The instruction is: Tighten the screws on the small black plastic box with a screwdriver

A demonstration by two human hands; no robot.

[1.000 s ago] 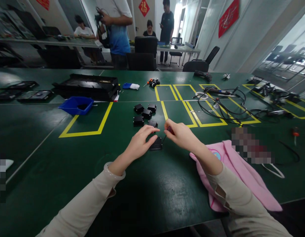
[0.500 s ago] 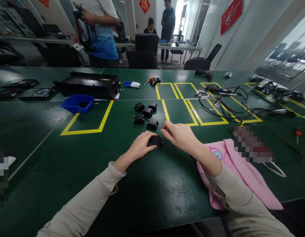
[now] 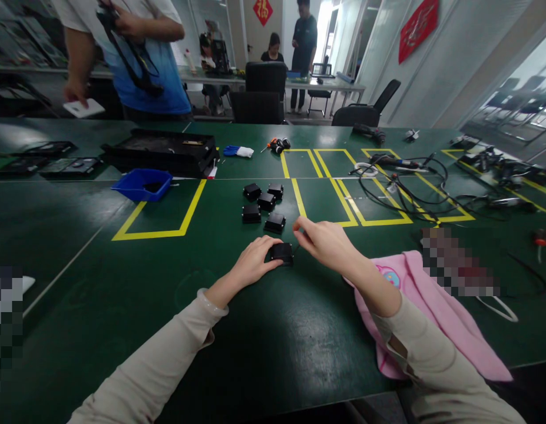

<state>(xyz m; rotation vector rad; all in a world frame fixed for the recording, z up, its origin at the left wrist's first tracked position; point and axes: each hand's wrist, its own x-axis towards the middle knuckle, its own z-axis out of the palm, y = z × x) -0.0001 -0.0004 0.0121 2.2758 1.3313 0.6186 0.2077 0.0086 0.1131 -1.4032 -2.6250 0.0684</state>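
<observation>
My left hand (image 3: 254,262) grips a small black box (image 3: 282,252) that rests on the green table (image 3: 122,306), its fingers wrapped round the box's left side. My right hand (image 3: 326,242) hovers just right of the box, fingers pinched together above its right edge; what it pinches is too small to tell. Several more small black boxes (image 3: 264,205) lie in a cluster just beyond, beside a yellow tape line.
A pink cloth (image 3: 436,312) lies under my right forearm. A blue bin (image 3: 144,184) and a black tray (image 3: 162,153) stand at the back left, tangled cables (image 3: 405,188) at the right. A person in a blue shirt (image 3: 135,59) stands behind the table; others are farther back.
My left hand closed from resting on top of the box to gripping its side. My right hand shifted slightly. The person in the blue shirt walked left.
</observation>
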